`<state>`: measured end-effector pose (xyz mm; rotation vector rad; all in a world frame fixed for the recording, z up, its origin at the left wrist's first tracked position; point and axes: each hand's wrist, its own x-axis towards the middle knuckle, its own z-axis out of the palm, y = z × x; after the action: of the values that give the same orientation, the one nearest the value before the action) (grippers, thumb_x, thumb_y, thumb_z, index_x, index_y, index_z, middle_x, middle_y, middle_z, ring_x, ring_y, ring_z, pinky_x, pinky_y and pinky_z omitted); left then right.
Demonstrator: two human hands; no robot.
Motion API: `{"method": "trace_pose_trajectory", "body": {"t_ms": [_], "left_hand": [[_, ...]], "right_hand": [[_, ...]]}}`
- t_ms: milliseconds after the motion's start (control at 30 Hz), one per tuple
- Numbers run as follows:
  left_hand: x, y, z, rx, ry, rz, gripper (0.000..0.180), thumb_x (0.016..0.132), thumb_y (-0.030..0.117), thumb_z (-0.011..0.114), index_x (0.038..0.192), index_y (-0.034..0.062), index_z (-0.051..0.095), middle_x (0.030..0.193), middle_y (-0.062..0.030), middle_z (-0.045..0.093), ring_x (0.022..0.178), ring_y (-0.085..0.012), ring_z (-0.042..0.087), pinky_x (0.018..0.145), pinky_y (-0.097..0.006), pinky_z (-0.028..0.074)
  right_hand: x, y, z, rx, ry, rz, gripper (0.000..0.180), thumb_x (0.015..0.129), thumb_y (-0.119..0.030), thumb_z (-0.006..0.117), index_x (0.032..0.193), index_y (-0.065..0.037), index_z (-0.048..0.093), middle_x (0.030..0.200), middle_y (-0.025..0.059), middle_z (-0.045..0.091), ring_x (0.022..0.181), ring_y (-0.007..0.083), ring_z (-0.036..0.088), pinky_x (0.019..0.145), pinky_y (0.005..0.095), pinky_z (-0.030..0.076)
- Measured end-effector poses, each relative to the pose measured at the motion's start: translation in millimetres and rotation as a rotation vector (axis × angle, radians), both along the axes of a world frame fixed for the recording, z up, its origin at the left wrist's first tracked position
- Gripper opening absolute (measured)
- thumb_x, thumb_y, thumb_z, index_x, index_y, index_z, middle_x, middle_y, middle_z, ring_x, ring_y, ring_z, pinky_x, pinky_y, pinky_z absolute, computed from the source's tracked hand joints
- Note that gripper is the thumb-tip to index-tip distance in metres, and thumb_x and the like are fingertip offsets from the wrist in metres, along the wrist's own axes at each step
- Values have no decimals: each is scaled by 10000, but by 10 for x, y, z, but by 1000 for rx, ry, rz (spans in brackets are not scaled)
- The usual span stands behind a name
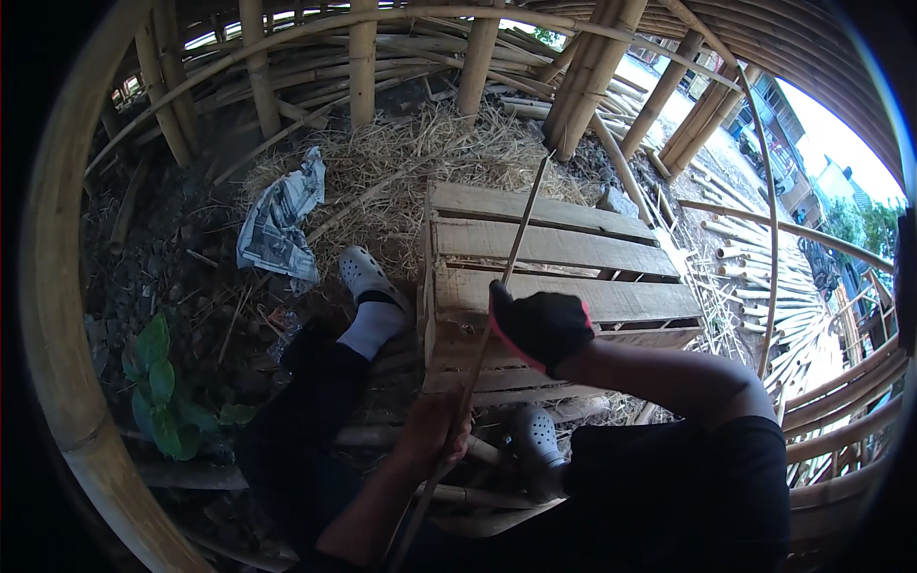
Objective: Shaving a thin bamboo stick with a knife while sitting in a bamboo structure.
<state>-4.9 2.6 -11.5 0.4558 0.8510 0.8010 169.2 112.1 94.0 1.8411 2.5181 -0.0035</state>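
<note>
Hands both grip a thin bamboo strip (497,296) slanting across the wooden pallet (554,258): the bare left hand (435,430) is closed round it just below the pallet's near edge, the black-gloved right hand (540,325) clasps it over the pallet's near slats, with crumpled newspaper (282,220) lying left of the pallet.

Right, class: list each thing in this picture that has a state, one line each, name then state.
bamboo strip: held slanting across the pallet by both hands
left hand: bare, closed on the strip
right hand: gloved, gripping the strip higher up
wooden pallet: lying flat on straw
newspaper: crumpled on the ground
</note>
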Motion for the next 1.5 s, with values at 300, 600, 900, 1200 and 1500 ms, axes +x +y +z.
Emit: {"method": "trace_pose_trajectory", "body": {"t_ms": [300, 600, 900, 1200, 1500], "left_hand": [[-339, 27, -243, 56, 26, -185, 539, 1022, 501, 384, 1048, 7, 598, 837, -116, 624, 883, -233, 674, 689, -387, 564], [-860, 6, -418, 649, 81, -960, 369, 990, 322, 508, 1116, -9, 613, 995, -137, 683, 947, -234, 683, 806, -358, 568], [-142, -182, 177, 4, 1, -88, 327, 990, 421, 519, 875, 115, 527, 710, 19, 512, 538, -76, 498, 431, -234, 376], [-84, -136, 132, -77, 18, 4, 317, 966, 436, 550, 869, 138, 501, 649, 54, 415, 460, -42, 386, 384, -211, 308], [-47, -101, 69, -39, 104, 28, 299, 968, 403, 548, 882, 120, 508, 632, 34, 415, 448, -52, 399, 364, -223, 321]], "right_hand": [[38, -41, 23, -54, -102, 111, 434, 1008, -433, 318, 1083, -145, 634, 648, 110, 664, 638, 353, 661, 581, 481, 508], [-51, -56, 86, -51, -67, 80, 505, 1005, -462, 300, 961, -125, 675, 668, 119, 672, 659, 355, 663, 637, 481, 514], [157, 842, 278, 49, 86, -266, 744, 988, -565, 205, 784, -78, 727, 804, 166, 702, 828, 384, 671, 807, 451, 499], [115, 797, 320, -26, 59, -205, 731, 995, -546, 190, 852, -70, 726, 902, 177, 708, 908, 383, 662, 870, 452, 482], [183, 774, 373, -30, 95, -248, 762, 998, -548, 167, 822, -51, 717, 800, 178, 698, 828, 388, 671, 833, 447, 497]]}}
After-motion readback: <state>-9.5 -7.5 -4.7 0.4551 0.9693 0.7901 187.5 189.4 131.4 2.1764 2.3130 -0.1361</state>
